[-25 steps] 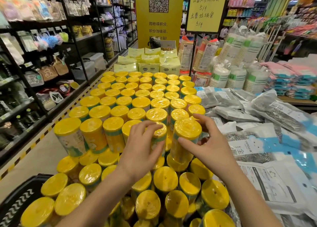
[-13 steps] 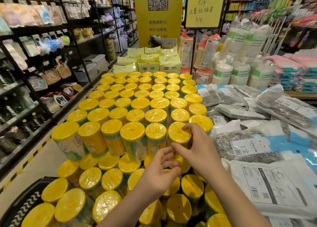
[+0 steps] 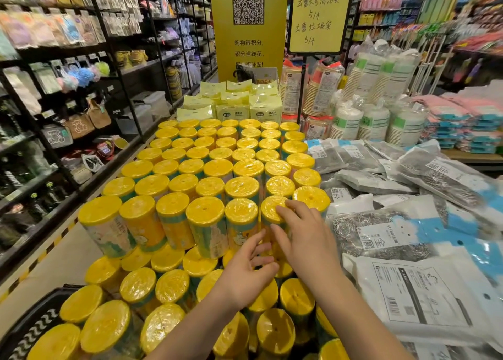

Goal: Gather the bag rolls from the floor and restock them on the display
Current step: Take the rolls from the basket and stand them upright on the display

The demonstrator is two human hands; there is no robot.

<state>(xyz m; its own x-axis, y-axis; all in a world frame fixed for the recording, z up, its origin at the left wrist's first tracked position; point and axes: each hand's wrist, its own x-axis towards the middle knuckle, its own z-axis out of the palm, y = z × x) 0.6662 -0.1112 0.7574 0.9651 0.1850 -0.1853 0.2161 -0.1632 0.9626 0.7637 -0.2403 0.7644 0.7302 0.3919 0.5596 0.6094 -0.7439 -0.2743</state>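
Observation:
Yellow-topped bag rolls stand in tight rows on the display (image 3: 217,166). My right hand (image 3: 304,239) rests on the front-row roll (image 3: 270,209) near the right end, fingers laid fairly straight over its top edge, thumb along its side. Just below and to the left, my left hand (image 3: 245,272) reaches toward the same roll's lower side with fingers extended; it holds nothing. More rolls (image 3: 168,283) stand on a lower level in front. A black basket (image 3: 32,329) at the bottom left holds several more rolls.
Bagged steel scourers (image 3: 394,231) lie piled right of the rolls. Yellow packs (image 3: 234,109), paper cup stacks (image 3: 373,117) and a sign post (image 3: 300,98) stand behind. Dark shelving (image 3: 54,130) lines the aisle floor (image 3: 68,253) on the left.
The roll held up between both hands went down into the front row. My left hand dropped off it and sank lower; my right hand flattened over its top.

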